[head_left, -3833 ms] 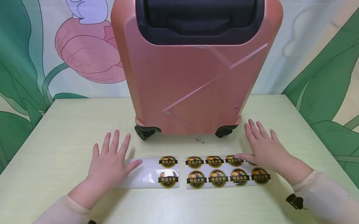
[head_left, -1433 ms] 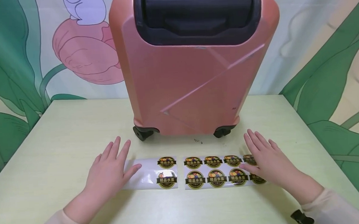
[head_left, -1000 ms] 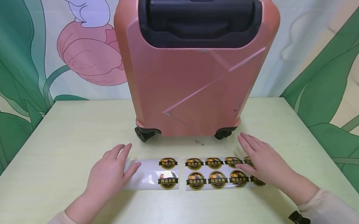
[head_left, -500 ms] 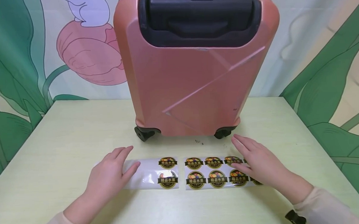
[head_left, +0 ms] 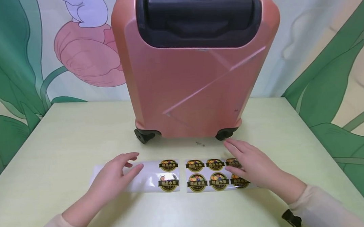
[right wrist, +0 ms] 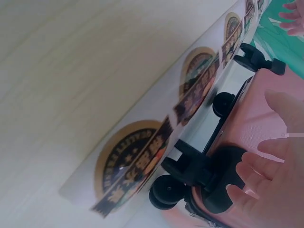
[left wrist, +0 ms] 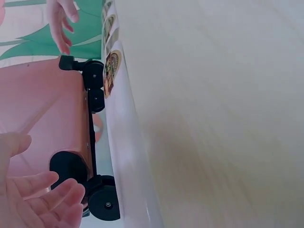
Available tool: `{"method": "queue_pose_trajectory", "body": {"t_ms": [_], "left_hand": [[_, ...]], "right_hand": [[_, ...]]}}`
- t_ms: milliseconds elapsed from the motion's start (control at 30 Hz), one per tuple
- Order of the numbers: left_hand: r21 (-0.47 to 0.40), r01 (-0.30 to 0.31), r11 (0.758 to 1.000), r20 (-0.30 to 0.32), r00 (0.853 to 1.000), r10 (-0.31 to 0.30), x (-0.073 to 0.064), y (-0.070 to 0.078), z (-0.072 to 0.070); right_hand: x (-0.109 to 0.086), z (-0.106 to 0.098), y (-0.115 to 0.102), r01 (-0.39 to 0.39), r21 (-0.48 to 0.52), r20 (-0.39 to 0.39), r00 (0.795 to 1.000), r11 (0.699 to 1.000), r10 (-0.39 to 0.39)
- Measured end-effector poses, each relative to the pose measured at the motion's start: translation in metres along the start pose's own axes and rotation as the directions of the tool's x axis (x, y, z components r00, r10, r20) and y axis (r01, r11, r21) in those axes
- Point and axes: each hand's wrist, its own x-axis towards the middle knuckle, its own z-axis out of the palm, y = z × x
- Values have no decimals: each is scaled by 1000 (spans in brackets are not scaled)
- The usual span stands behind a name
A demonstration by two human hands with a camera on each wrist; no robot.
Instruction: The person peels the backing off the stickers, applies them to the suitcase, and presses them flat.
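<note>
My left hand hovers over a shiny white sticker sheet, covering part of its left portion. Two round black-and-gold fruit labels show at that sheet's right end. Above a second sticker sheet, filled with two rows of the same labels, is my right hand; it hides the sheet's right end. Neither hand holds anything. In the left wrist view the left hand has its fingers loosely bent. The right hand appears in the right wrist view with fingers slightly bent, apart from the sheet.
A pink hard-shell suitcase with a black recessed handle area stands upright at the back of the pale table. Its black wheels rest just behind the sheets. A cloth printed with leaves hangs behind.
Both hands started with spread fingers. The right hand has moved left and inward over its sheet, covering more labels. The left hand's fingers have bent and drawn closer together.
</note>
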Motion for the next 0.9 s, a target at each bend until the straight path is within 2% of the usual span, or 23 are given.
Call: {"method": "queue_pose_trajectory", "body": {"t_ms": [100,233,433,633,700,800,900], "left_hand": [[-104,36,994,45,998,-31,0,0,-1],[-213,79,974,98,993,-59,1,1,0],[-313,134,940,157,984,-88,3,0,5],[-370,165,914,202,975,-94,4,-2,6],[-402,190,896,230,968,-102,4,-1,6],[-467,242,850,286,951,-114,3,0,8],[-506,283,815,327,937,-122,4,1,10]], "right_hand": [[2,2,-3,6,20,22,1000,1000,-7],[5,4,-5,19,29,17,1000,999,-20],[10,7,-10,34,46,24,999,998,-35],[18,8,-19,63,18,31,997,998,-64],[20,8,-22,83,14,23,996,996,-84],[23,10,-24,100,16,17,995,995,-101],[25,12,-26,111,17,33,993,994,-112]]}}
